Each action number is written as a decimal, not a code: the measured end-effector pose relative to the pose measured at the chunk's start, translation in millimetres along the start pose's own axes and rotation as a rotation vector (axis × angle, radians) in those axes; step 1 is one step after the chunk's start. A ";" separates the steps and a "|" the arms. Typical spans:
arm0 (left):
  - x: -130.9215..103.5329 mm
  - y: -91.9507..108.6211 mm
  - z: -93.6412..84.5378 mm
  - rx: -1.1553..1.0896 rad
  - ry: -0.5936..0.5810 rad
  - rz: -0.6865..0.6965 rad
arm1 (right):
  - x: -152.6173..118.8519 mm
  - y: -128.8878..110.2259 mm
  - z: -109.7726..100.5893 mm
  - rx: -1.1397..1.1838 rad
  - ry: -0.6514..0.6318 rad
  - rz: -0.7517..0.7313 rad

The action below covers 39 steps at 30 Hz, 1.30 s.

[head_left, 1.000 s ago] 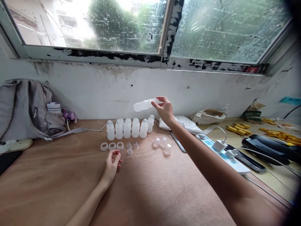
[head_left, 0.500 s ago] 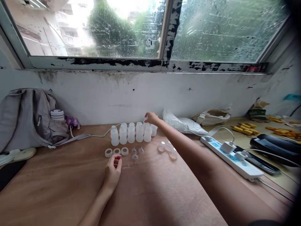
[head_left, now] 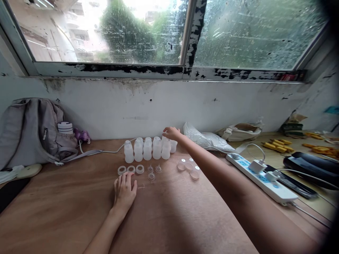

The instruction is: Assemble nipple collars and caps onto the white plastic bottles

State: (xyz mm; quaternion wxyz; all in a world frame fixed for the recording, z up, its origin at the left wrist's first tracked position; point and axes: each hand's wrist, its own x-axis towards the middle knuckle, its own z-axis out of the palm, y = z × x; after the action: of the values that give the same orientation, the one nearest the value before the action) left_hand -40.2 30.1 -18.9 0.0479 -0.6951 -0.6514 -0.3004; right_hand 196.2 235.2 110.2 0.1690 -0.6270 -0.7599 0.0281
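Observation:
Several frosted white baby bottles [head_left: 147, 150] stand close together towards the wall. At the right end of this group my right hand [head_left: 171, 133] reaches over with fingers curled on the top of a rear baby bottle [head_left: 165, 139], partly hidden by the hand and the front bottle. My left hand [head_left: 125, 190] rests palm down on the table, fingers loosely spread and empty, just below three white collar rings [head_left: 140, 169]. Three clear nipples [head_left: 151, 176] sit right of the rings. Farther right, near my right forearm, lie several clear round discs [head_left: 194, 175].
The wooden table [head_left: 66, 204] meets a white wall. A grey backpack [head_left: 34, 130] stands at the left. Plastic bags [head_left: 209, 139] and a cloth pouch [head_left: 239, 132] lie behind my right arm. A power strip [head_left: 262, 180] with plugs and cables runs along the right side.
My left hand has turned palm down, its curled fingers spreading out below the rings. The right hand stays at nearly the same place by the rear bottles.

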 end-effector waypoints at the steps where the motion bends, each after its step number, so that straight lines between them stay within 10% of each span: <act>1: 0.5 -1.9 0.1 0.042 0.011 0.006 | -3.1 -1.6 -1.6 0.006 0.032 -0.016; 7: 3.9 -17.8 4.0 0.268 0.050 -0.059 | -52.3 -28.4 -5.8 0.056 0.272 -0.191; 12: 5.3 -26.2 3.3 0.338 0.037 -0.072 | -131.0 -43.7 45.0 0.187 0.185 -0.542; 19: 8.3 -13.9 -8.2 0.006 0.080 -0.058 | -181.0 -44.5 116.2 0.223 0.146 -0.321; 30: -20.3 41.2 -3.3 -1.079 -0.378 -0.179 | -226.1 -36.9 102.9 0.720 0.131 -0.200; 39: -34.6 63.1 -3.8 -1.088 -0.404 -0.101 | -259.5 -43.7 83.1 0.963 -0.071 -0.217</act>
State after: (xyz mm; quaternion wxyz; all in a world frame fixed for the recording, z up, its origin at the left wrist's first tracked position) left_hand 18.4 -11.2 -11.9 -0.4558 -0.6313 -0.4319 -0.4552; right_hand 171.4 -9.8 -14.4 0.4154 -0.3937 -0.7268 0.3797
